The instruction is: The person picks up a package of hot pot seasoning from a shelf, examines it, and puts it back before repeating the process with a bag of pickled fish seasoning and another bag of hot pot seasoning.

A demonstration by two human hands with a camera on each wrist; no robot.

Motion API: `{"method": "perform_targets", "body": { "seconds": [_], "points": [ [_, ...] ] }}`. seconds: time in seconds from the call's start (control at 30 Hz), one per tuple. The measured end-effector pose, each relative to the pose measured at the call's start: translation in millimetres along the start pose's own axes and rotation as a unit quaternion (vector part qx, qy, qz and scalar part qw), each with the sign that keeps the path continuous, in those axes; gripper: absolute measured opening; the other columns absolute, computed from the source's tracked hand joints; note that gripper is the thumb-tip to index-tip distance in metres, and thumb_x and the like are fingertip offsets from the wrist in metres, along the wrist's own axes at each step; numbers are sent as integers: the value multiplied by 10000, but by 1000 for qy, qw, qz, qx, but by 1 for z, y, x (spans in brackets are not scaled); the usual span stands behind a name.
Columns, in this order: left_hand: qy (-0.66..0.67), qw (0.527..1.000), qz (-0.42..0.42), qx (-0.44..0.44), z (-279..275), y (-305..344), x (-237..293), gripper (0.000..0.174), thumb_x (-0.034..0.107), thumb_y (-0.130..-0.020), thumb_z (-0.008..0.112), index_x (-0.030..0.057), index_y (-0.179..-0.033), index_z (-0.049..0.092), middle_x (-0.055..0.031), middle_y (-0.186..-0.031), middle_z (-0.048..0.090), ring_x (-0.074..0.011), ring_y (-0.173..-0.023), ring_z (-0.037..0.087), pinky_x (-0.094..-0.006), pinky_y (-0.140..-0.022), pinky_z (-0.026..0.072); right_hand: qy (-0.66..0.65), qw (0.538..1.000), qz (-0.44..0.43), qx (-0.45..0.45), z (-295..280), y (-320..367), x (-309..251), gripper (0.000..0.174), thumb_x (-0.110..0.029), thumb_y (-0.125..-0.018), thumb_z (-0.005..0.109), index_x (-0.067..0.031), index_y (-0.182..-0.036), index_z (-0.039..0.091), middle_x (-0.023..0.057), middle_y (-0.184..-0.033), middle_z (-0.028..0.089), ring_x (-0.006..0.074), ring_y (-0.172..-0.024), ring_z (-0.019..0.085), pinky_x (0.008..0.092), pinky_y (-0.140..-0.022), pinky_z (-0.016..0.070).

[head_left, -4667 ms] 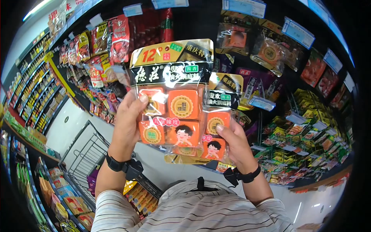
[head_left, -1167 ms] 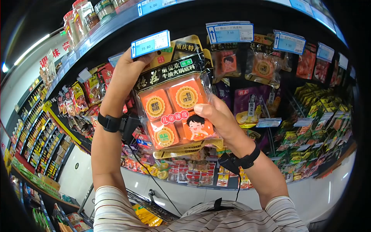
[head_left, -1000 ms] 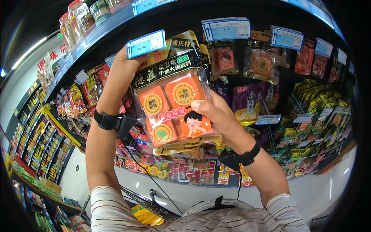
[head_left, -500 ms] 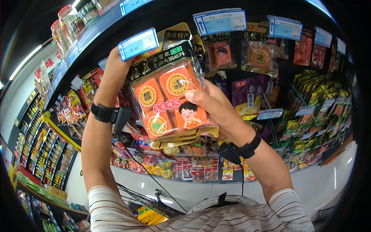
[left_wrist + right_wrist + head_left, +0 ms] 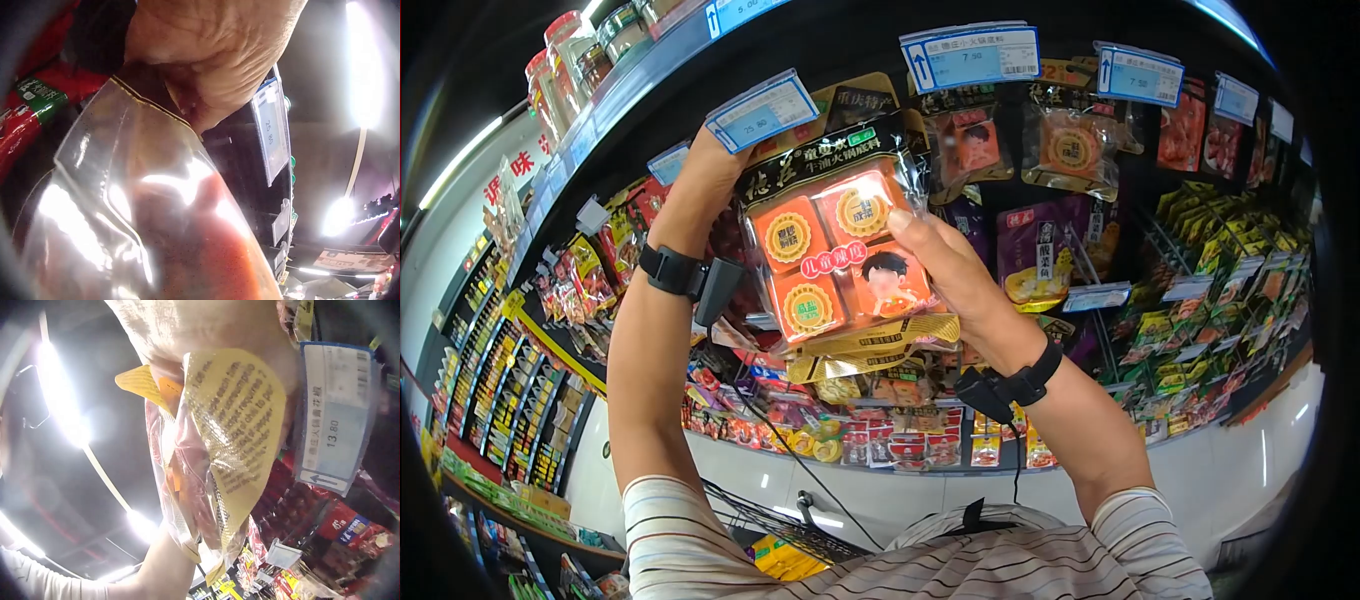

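Note:
Two packs of hotpot base overlap at the shelf front. The front pack (image 5: pixel 836 262) has a black and gold header and orange blocks under clear film; behind it the rear pack (image 5: pixel 870 352) shows its gold bottom edge. My right hand (image 5: pixel 960 275) grips both at the right side, thumb on the front film, fingers hidden behind. My left hand (image 5: pixel 715 170) holds the header at its upper left, its fingertips hidden behind the 25.80 price tag (image 5: pixel 762 112). In the left wrist view, the left hand (image 5: pixel 219 56) is right at the pack's dark top edge.
To the right hang smaller hotpot base packs (image 5: pixel 1070 150) and a purple pouch (image 5: pixel 1032 250), with hooks and tags sticking out. Jars (image 5: pixel 580 55) stand on the shelf above. Below left are a cart (image 5: pixel 800 540) and a dangling cable (image 5: pixel 800 445).
Earlier each hand held a pack, side by side, away from the shelf. Now the packs are stacked and raised to the price tag, the left hand moved up to the header.

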State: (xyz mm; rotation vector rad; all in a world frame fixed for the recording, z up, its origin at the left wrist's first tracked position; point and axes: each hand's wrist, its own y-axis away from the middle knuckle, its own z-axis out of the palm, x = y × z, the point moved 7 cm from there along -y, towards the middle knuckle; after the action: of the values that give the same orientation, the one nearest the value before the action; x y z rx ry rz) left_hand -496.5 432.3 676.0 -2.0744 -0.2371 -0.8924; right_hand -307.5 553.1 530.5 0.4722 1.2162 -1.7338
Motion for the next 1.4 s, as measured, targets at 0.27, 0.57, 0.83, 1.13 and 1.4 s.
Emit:
{"method": "perform_targets", "body": {
  "seconds": [0.27,0.57,0.83,1.13,1.4],
  "points": [
    [-21,1000,-16,-2,-3,-4,0,252,220,-958,721,70,-1160,704,-23,-1100,703,-115,-996,630,-273,-877,511,59,998,-4,15,-13,5,3,676,-534,-1038,504,38,-1399,493,134,-1329,610,167,-1178,618,323,-1015,509],
    [11,1000,-23,9,-2,-5,1,222,189,-957,701,74,-1147,716,-29,-1091,712,-114,-984,638,-278,-872,519,124,991,34,29,-9,28,-11,668,-562,-1015,541,29,-1326,550,100,-1236,640,138,-1114,609,302,-985,488],
    [46,998,-29,21,0,-4,2,200,157,-956,678,80,-1133,729,-35,-1080,721,-110,-968,646,-282,-867,527,195,973,95,76,-15,69,-16,419,-348,-1064,524,-3,-1296,573,77,-1189,647,116,-1049,605,293,-897,520],
    [18,1000,-20,-5,-10,-13,-13,239,135,-959,701,44,-1180,694,-64,-1189,695,-169,-1094,635,-337,-985,502,103,976,136,134,-36,119,-5,403,-238,-1059,546,10,-1374,508,66,-1238,628,113,-1086,594,293,-960,488],
    [-60,998,23,0,-19,-21,-18,261,156,-974,697,28,-1200,674,-62,-1199,677,-173,-1097,617,-333,-991,492,112,967,127,189,-53,151,-9,444,-251,-1052,558,23,-1394,485,81,-1267,618,125,-1128,590,295,-988,483]
  ]
}}
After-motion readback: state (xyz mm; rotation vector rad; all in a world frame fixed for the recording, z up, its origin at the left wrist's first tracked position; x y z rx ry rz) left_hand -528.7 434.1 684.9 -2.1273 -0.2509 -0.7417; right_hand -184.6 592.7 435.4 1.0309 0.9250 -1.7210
